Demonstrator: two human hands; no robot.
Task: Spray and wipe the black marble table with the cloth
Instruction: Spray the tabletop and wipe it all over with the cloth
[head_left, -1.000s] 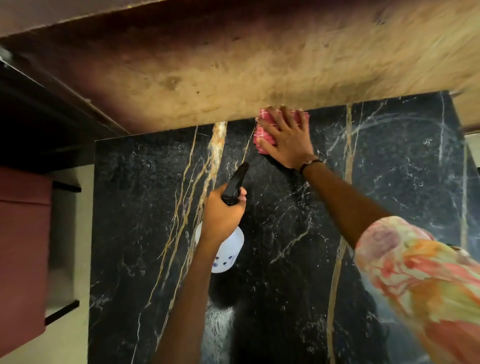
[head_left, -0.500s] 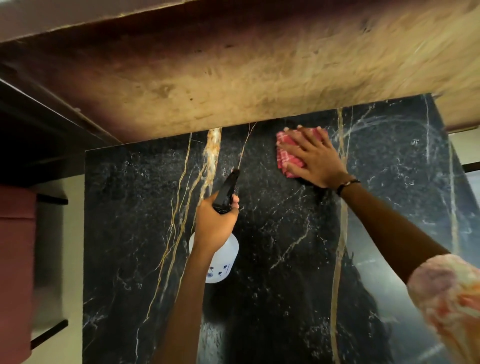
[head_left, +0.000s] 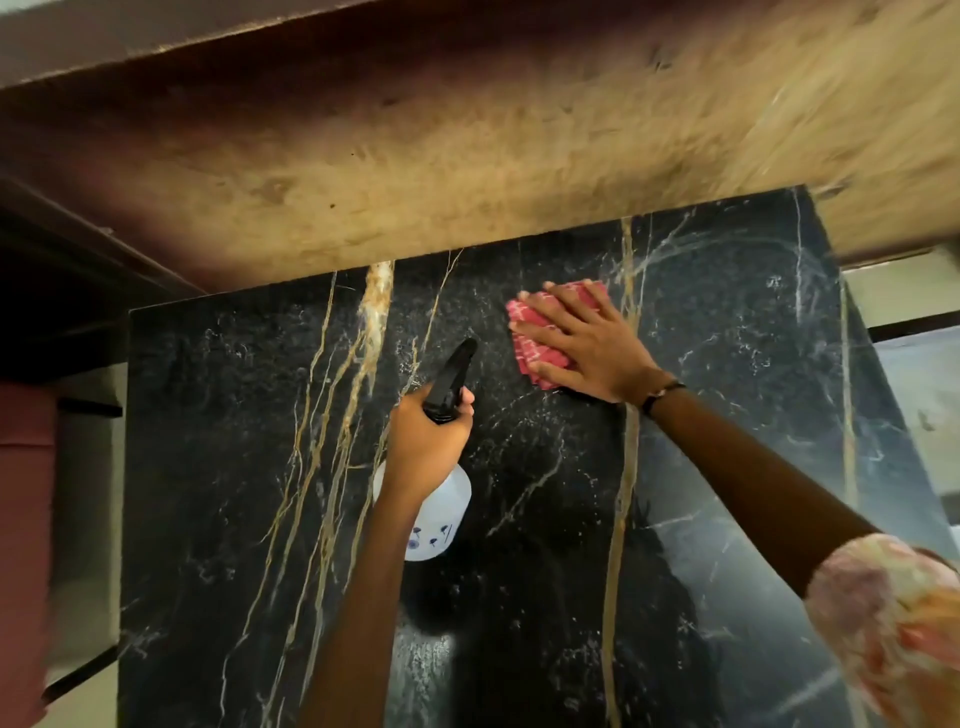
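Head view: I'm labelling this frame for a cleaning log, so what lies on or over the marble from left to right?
Thick gold vein → left hand gripping the spray bottle → right hand flat on the pink cloth → thin gold vein.

Black marble table with gold veins, pink checked cloth, white black-topped bottle
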